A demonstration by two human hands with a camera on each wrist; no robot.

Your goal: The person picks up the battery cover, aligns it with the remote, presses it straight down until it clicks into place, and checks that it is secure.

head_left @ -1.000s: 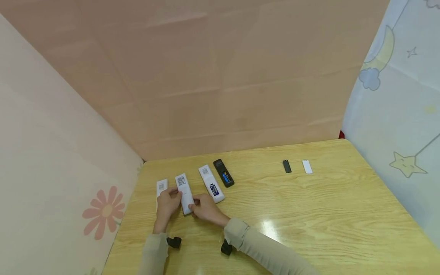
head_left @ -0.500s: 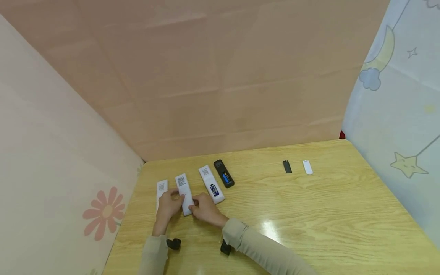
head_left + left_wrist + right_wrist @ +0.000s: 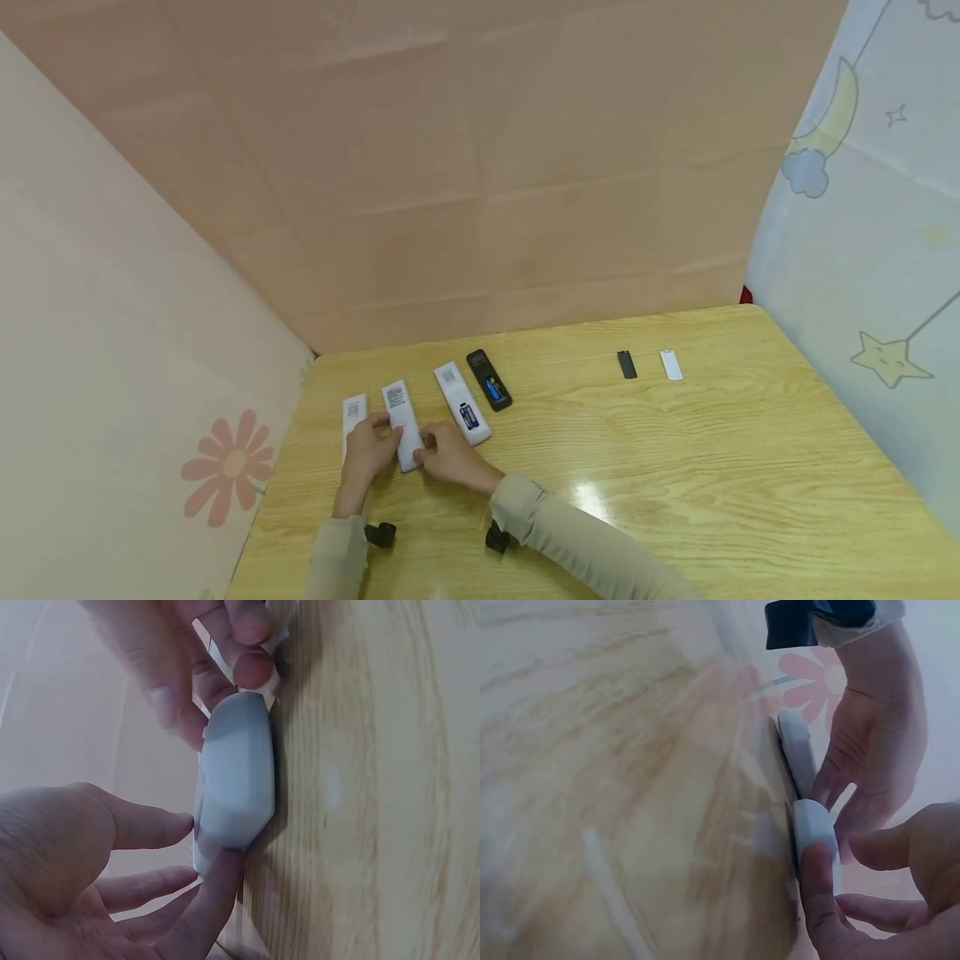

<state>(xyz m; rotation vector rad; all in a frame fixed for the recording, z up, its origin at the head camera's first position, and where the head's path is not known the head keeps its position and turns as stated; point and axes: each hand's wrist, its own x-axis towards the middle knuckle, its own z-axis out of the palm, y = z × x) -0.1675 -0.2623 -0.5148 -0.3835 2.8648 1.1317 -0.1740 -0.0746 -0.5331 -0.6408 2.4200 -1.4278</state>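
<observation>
A white remote control [image 3: 409, 440] lies back up on the wooden table, a printed label at its far end. My left hand [image 3: 369, 450] holds its left side, the thumb over the back and the fingers along the edge. From the right, my right hand [image 3: 452, 458] pinches its near end between thumb and fingers. In the left wrist view the near end of the remote control [image 3: 236, 765] stands between both hands' fingertips. Just left of my left hand is another white remote control [image 3: 354, 410], partly hidden by that hand.
To the right lie a white remote control [image 3: 453, 387] and a black remote control [image 3: 480, 367], each with its battery bay uncovered and batteries inside. Farther right are a black battery cover [image 3: 627, 364] and a white battery cover [image 3: 671, 365]. Cloth panels [image 3: 525, 183] border the table [image 3: 720, 467].
My left thumb has shifted slightly to the right over the back of the remote control. The right hand keeps nearly the same place, and the other things lie as before.
</observation>
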